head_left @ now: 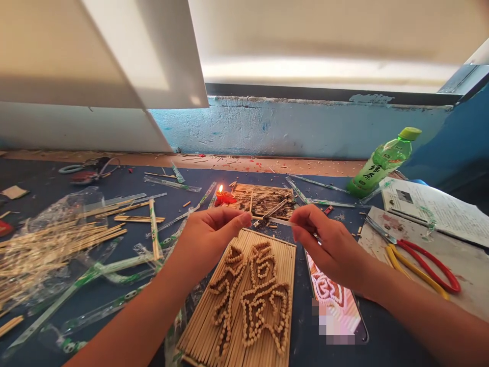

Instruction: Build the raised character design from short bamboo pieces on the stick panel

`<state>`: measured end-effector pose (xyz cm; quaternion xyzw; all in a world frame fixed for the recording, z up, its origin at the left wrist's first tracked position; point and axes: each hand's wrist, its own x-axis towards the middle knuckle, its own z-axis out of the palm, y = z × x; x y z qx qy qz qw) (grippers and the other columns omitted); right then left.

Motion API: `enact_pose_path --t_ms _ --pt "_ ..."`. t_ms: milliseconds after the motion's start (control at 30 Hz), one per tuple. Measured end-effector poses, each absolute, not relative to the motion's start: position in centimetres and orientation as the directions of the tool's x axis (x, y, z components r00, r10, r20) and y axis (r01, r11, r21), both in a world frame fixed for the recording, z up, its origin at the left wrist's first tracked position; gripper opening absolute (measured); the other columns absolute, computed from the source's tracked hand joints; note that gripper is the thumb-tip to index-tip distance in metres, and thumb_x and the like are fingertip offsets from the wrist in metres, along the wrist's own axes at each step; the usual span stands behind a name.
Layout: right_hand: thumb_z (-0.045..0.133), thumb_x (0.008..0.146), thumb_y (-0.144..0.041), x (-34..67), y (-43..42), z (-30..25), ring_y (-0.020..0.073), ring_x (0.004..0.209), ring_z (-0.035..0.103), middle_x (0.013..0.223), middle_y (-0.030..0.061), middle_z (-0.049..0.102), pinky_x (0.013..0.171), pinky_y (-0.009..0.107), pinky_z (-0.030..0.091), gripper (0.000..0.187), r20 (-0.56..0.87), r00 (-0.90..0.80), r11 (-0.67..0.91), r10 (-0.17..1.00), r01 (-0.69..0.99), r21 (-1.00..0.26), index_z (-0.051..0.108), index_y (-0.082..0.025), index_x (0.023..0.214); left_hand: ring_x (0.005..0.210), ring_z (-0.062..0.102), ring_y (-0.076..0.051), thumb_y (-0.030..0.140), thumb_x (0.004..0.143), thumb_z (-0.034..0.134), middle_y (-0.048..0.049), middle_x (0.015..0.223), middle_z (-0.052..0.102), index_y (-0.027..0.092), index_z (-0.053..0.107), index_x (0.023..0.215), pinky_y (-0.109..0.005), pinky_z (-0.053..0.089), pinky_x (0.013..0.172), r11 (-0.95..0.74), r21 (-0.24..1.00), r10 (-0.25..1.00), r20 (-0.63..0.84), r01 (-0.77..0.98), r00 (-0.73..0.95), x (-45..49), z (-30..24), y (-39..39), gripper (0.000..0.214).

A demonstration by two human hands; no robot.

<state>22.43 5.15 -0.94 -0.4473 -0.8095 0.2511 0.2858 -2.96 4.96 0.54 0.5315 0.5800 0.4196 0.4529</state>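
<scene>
My left hand [208, 237] is pinched closed at one end of a thin, pale, whitish strip [277, 220]. The fingers of my right hand [330, 247] close on the strip's other end. Below it lies a panel of side-by-side wooden sticks [280, 242], bearing a raised character [263, 306] built from short stick pieces. Just beyond my hands is a smaller stick mat [263, 193] with dark scorched bits on it. A short wooden stick [251, 199] shows by my left fingertips; whether I hold it, I cannot tell. A lit red candle [224, 196] burns at the mat's left.
Loose sticks [76, 237] and plastic wrappers [110, 311] cover the left side. A phone [338, 300] showing a similar pattern lies under my right hand. Scissors [424, 260], papers [439, 209] and a green tea bottle [385, 160] are at the right. Another tool [89, 171] lies far left.
</scene>
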Motion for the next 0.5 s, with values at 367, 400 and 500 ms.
enact_pose_path --t_ms 367,400,500 --pt "0.047 0.104 -0.032 22.4 4.95 -1.26 0.0206 0.068 0.063 0.084 0.0024 0.068 0.063 0.035 0.05 0.004 0.22 -0.437 0.461 0.872 0.581 -0.671 0.051 -0.031 0.106 0.073 0.069 -0.02 0.048 0.079 0.082 -0.0024 0.078 0.079 0.025 0.082 0.08 -0.031 0.054 0.071 0.087 0.961 0.996 -0.077 0.264 -0.051 -2.59 0.8 4.83 0.023" --pt "0.047 0.104 -0.032 22.41 4.92 -1.23 0.0205 0.069 0.063 0.084 0.0023 0.068 0.064 0.035 0.05 0.004 0.218 -0.435 0.458 0.874 0.581 -0.673 0.051 -0.031 0.106 0.073 0.069 -0.02 0.048 0.079 0.082 -0.0023 0.078 0.08 0.025 0.082 0.081 -0.031 0.053 0.071 0.089 0.961 0.996 -0.079 0.263 -0.049 -2.62 0.75 4.82 0.023" --pt "0.048 0.104 -0.032 22.47 4.85 -1.04 0.0196 0.07 0.063 0.083 0.0016 0.067 0.064 0.034 0.049 0.005 0.223 -0.425 0.45 0.878 0.57 -0.688 0.052 -0.031 0.107 0.074 0.068 -0.02 0.048 0.079 0.082 -0.002 0.079 0.08 0.025 0.081 0.082 -0.03 0.052 0.07 0.093 0.959 0.995 -0.085 0.267 -0.043 -2.63 0.6 4.83 0.023"
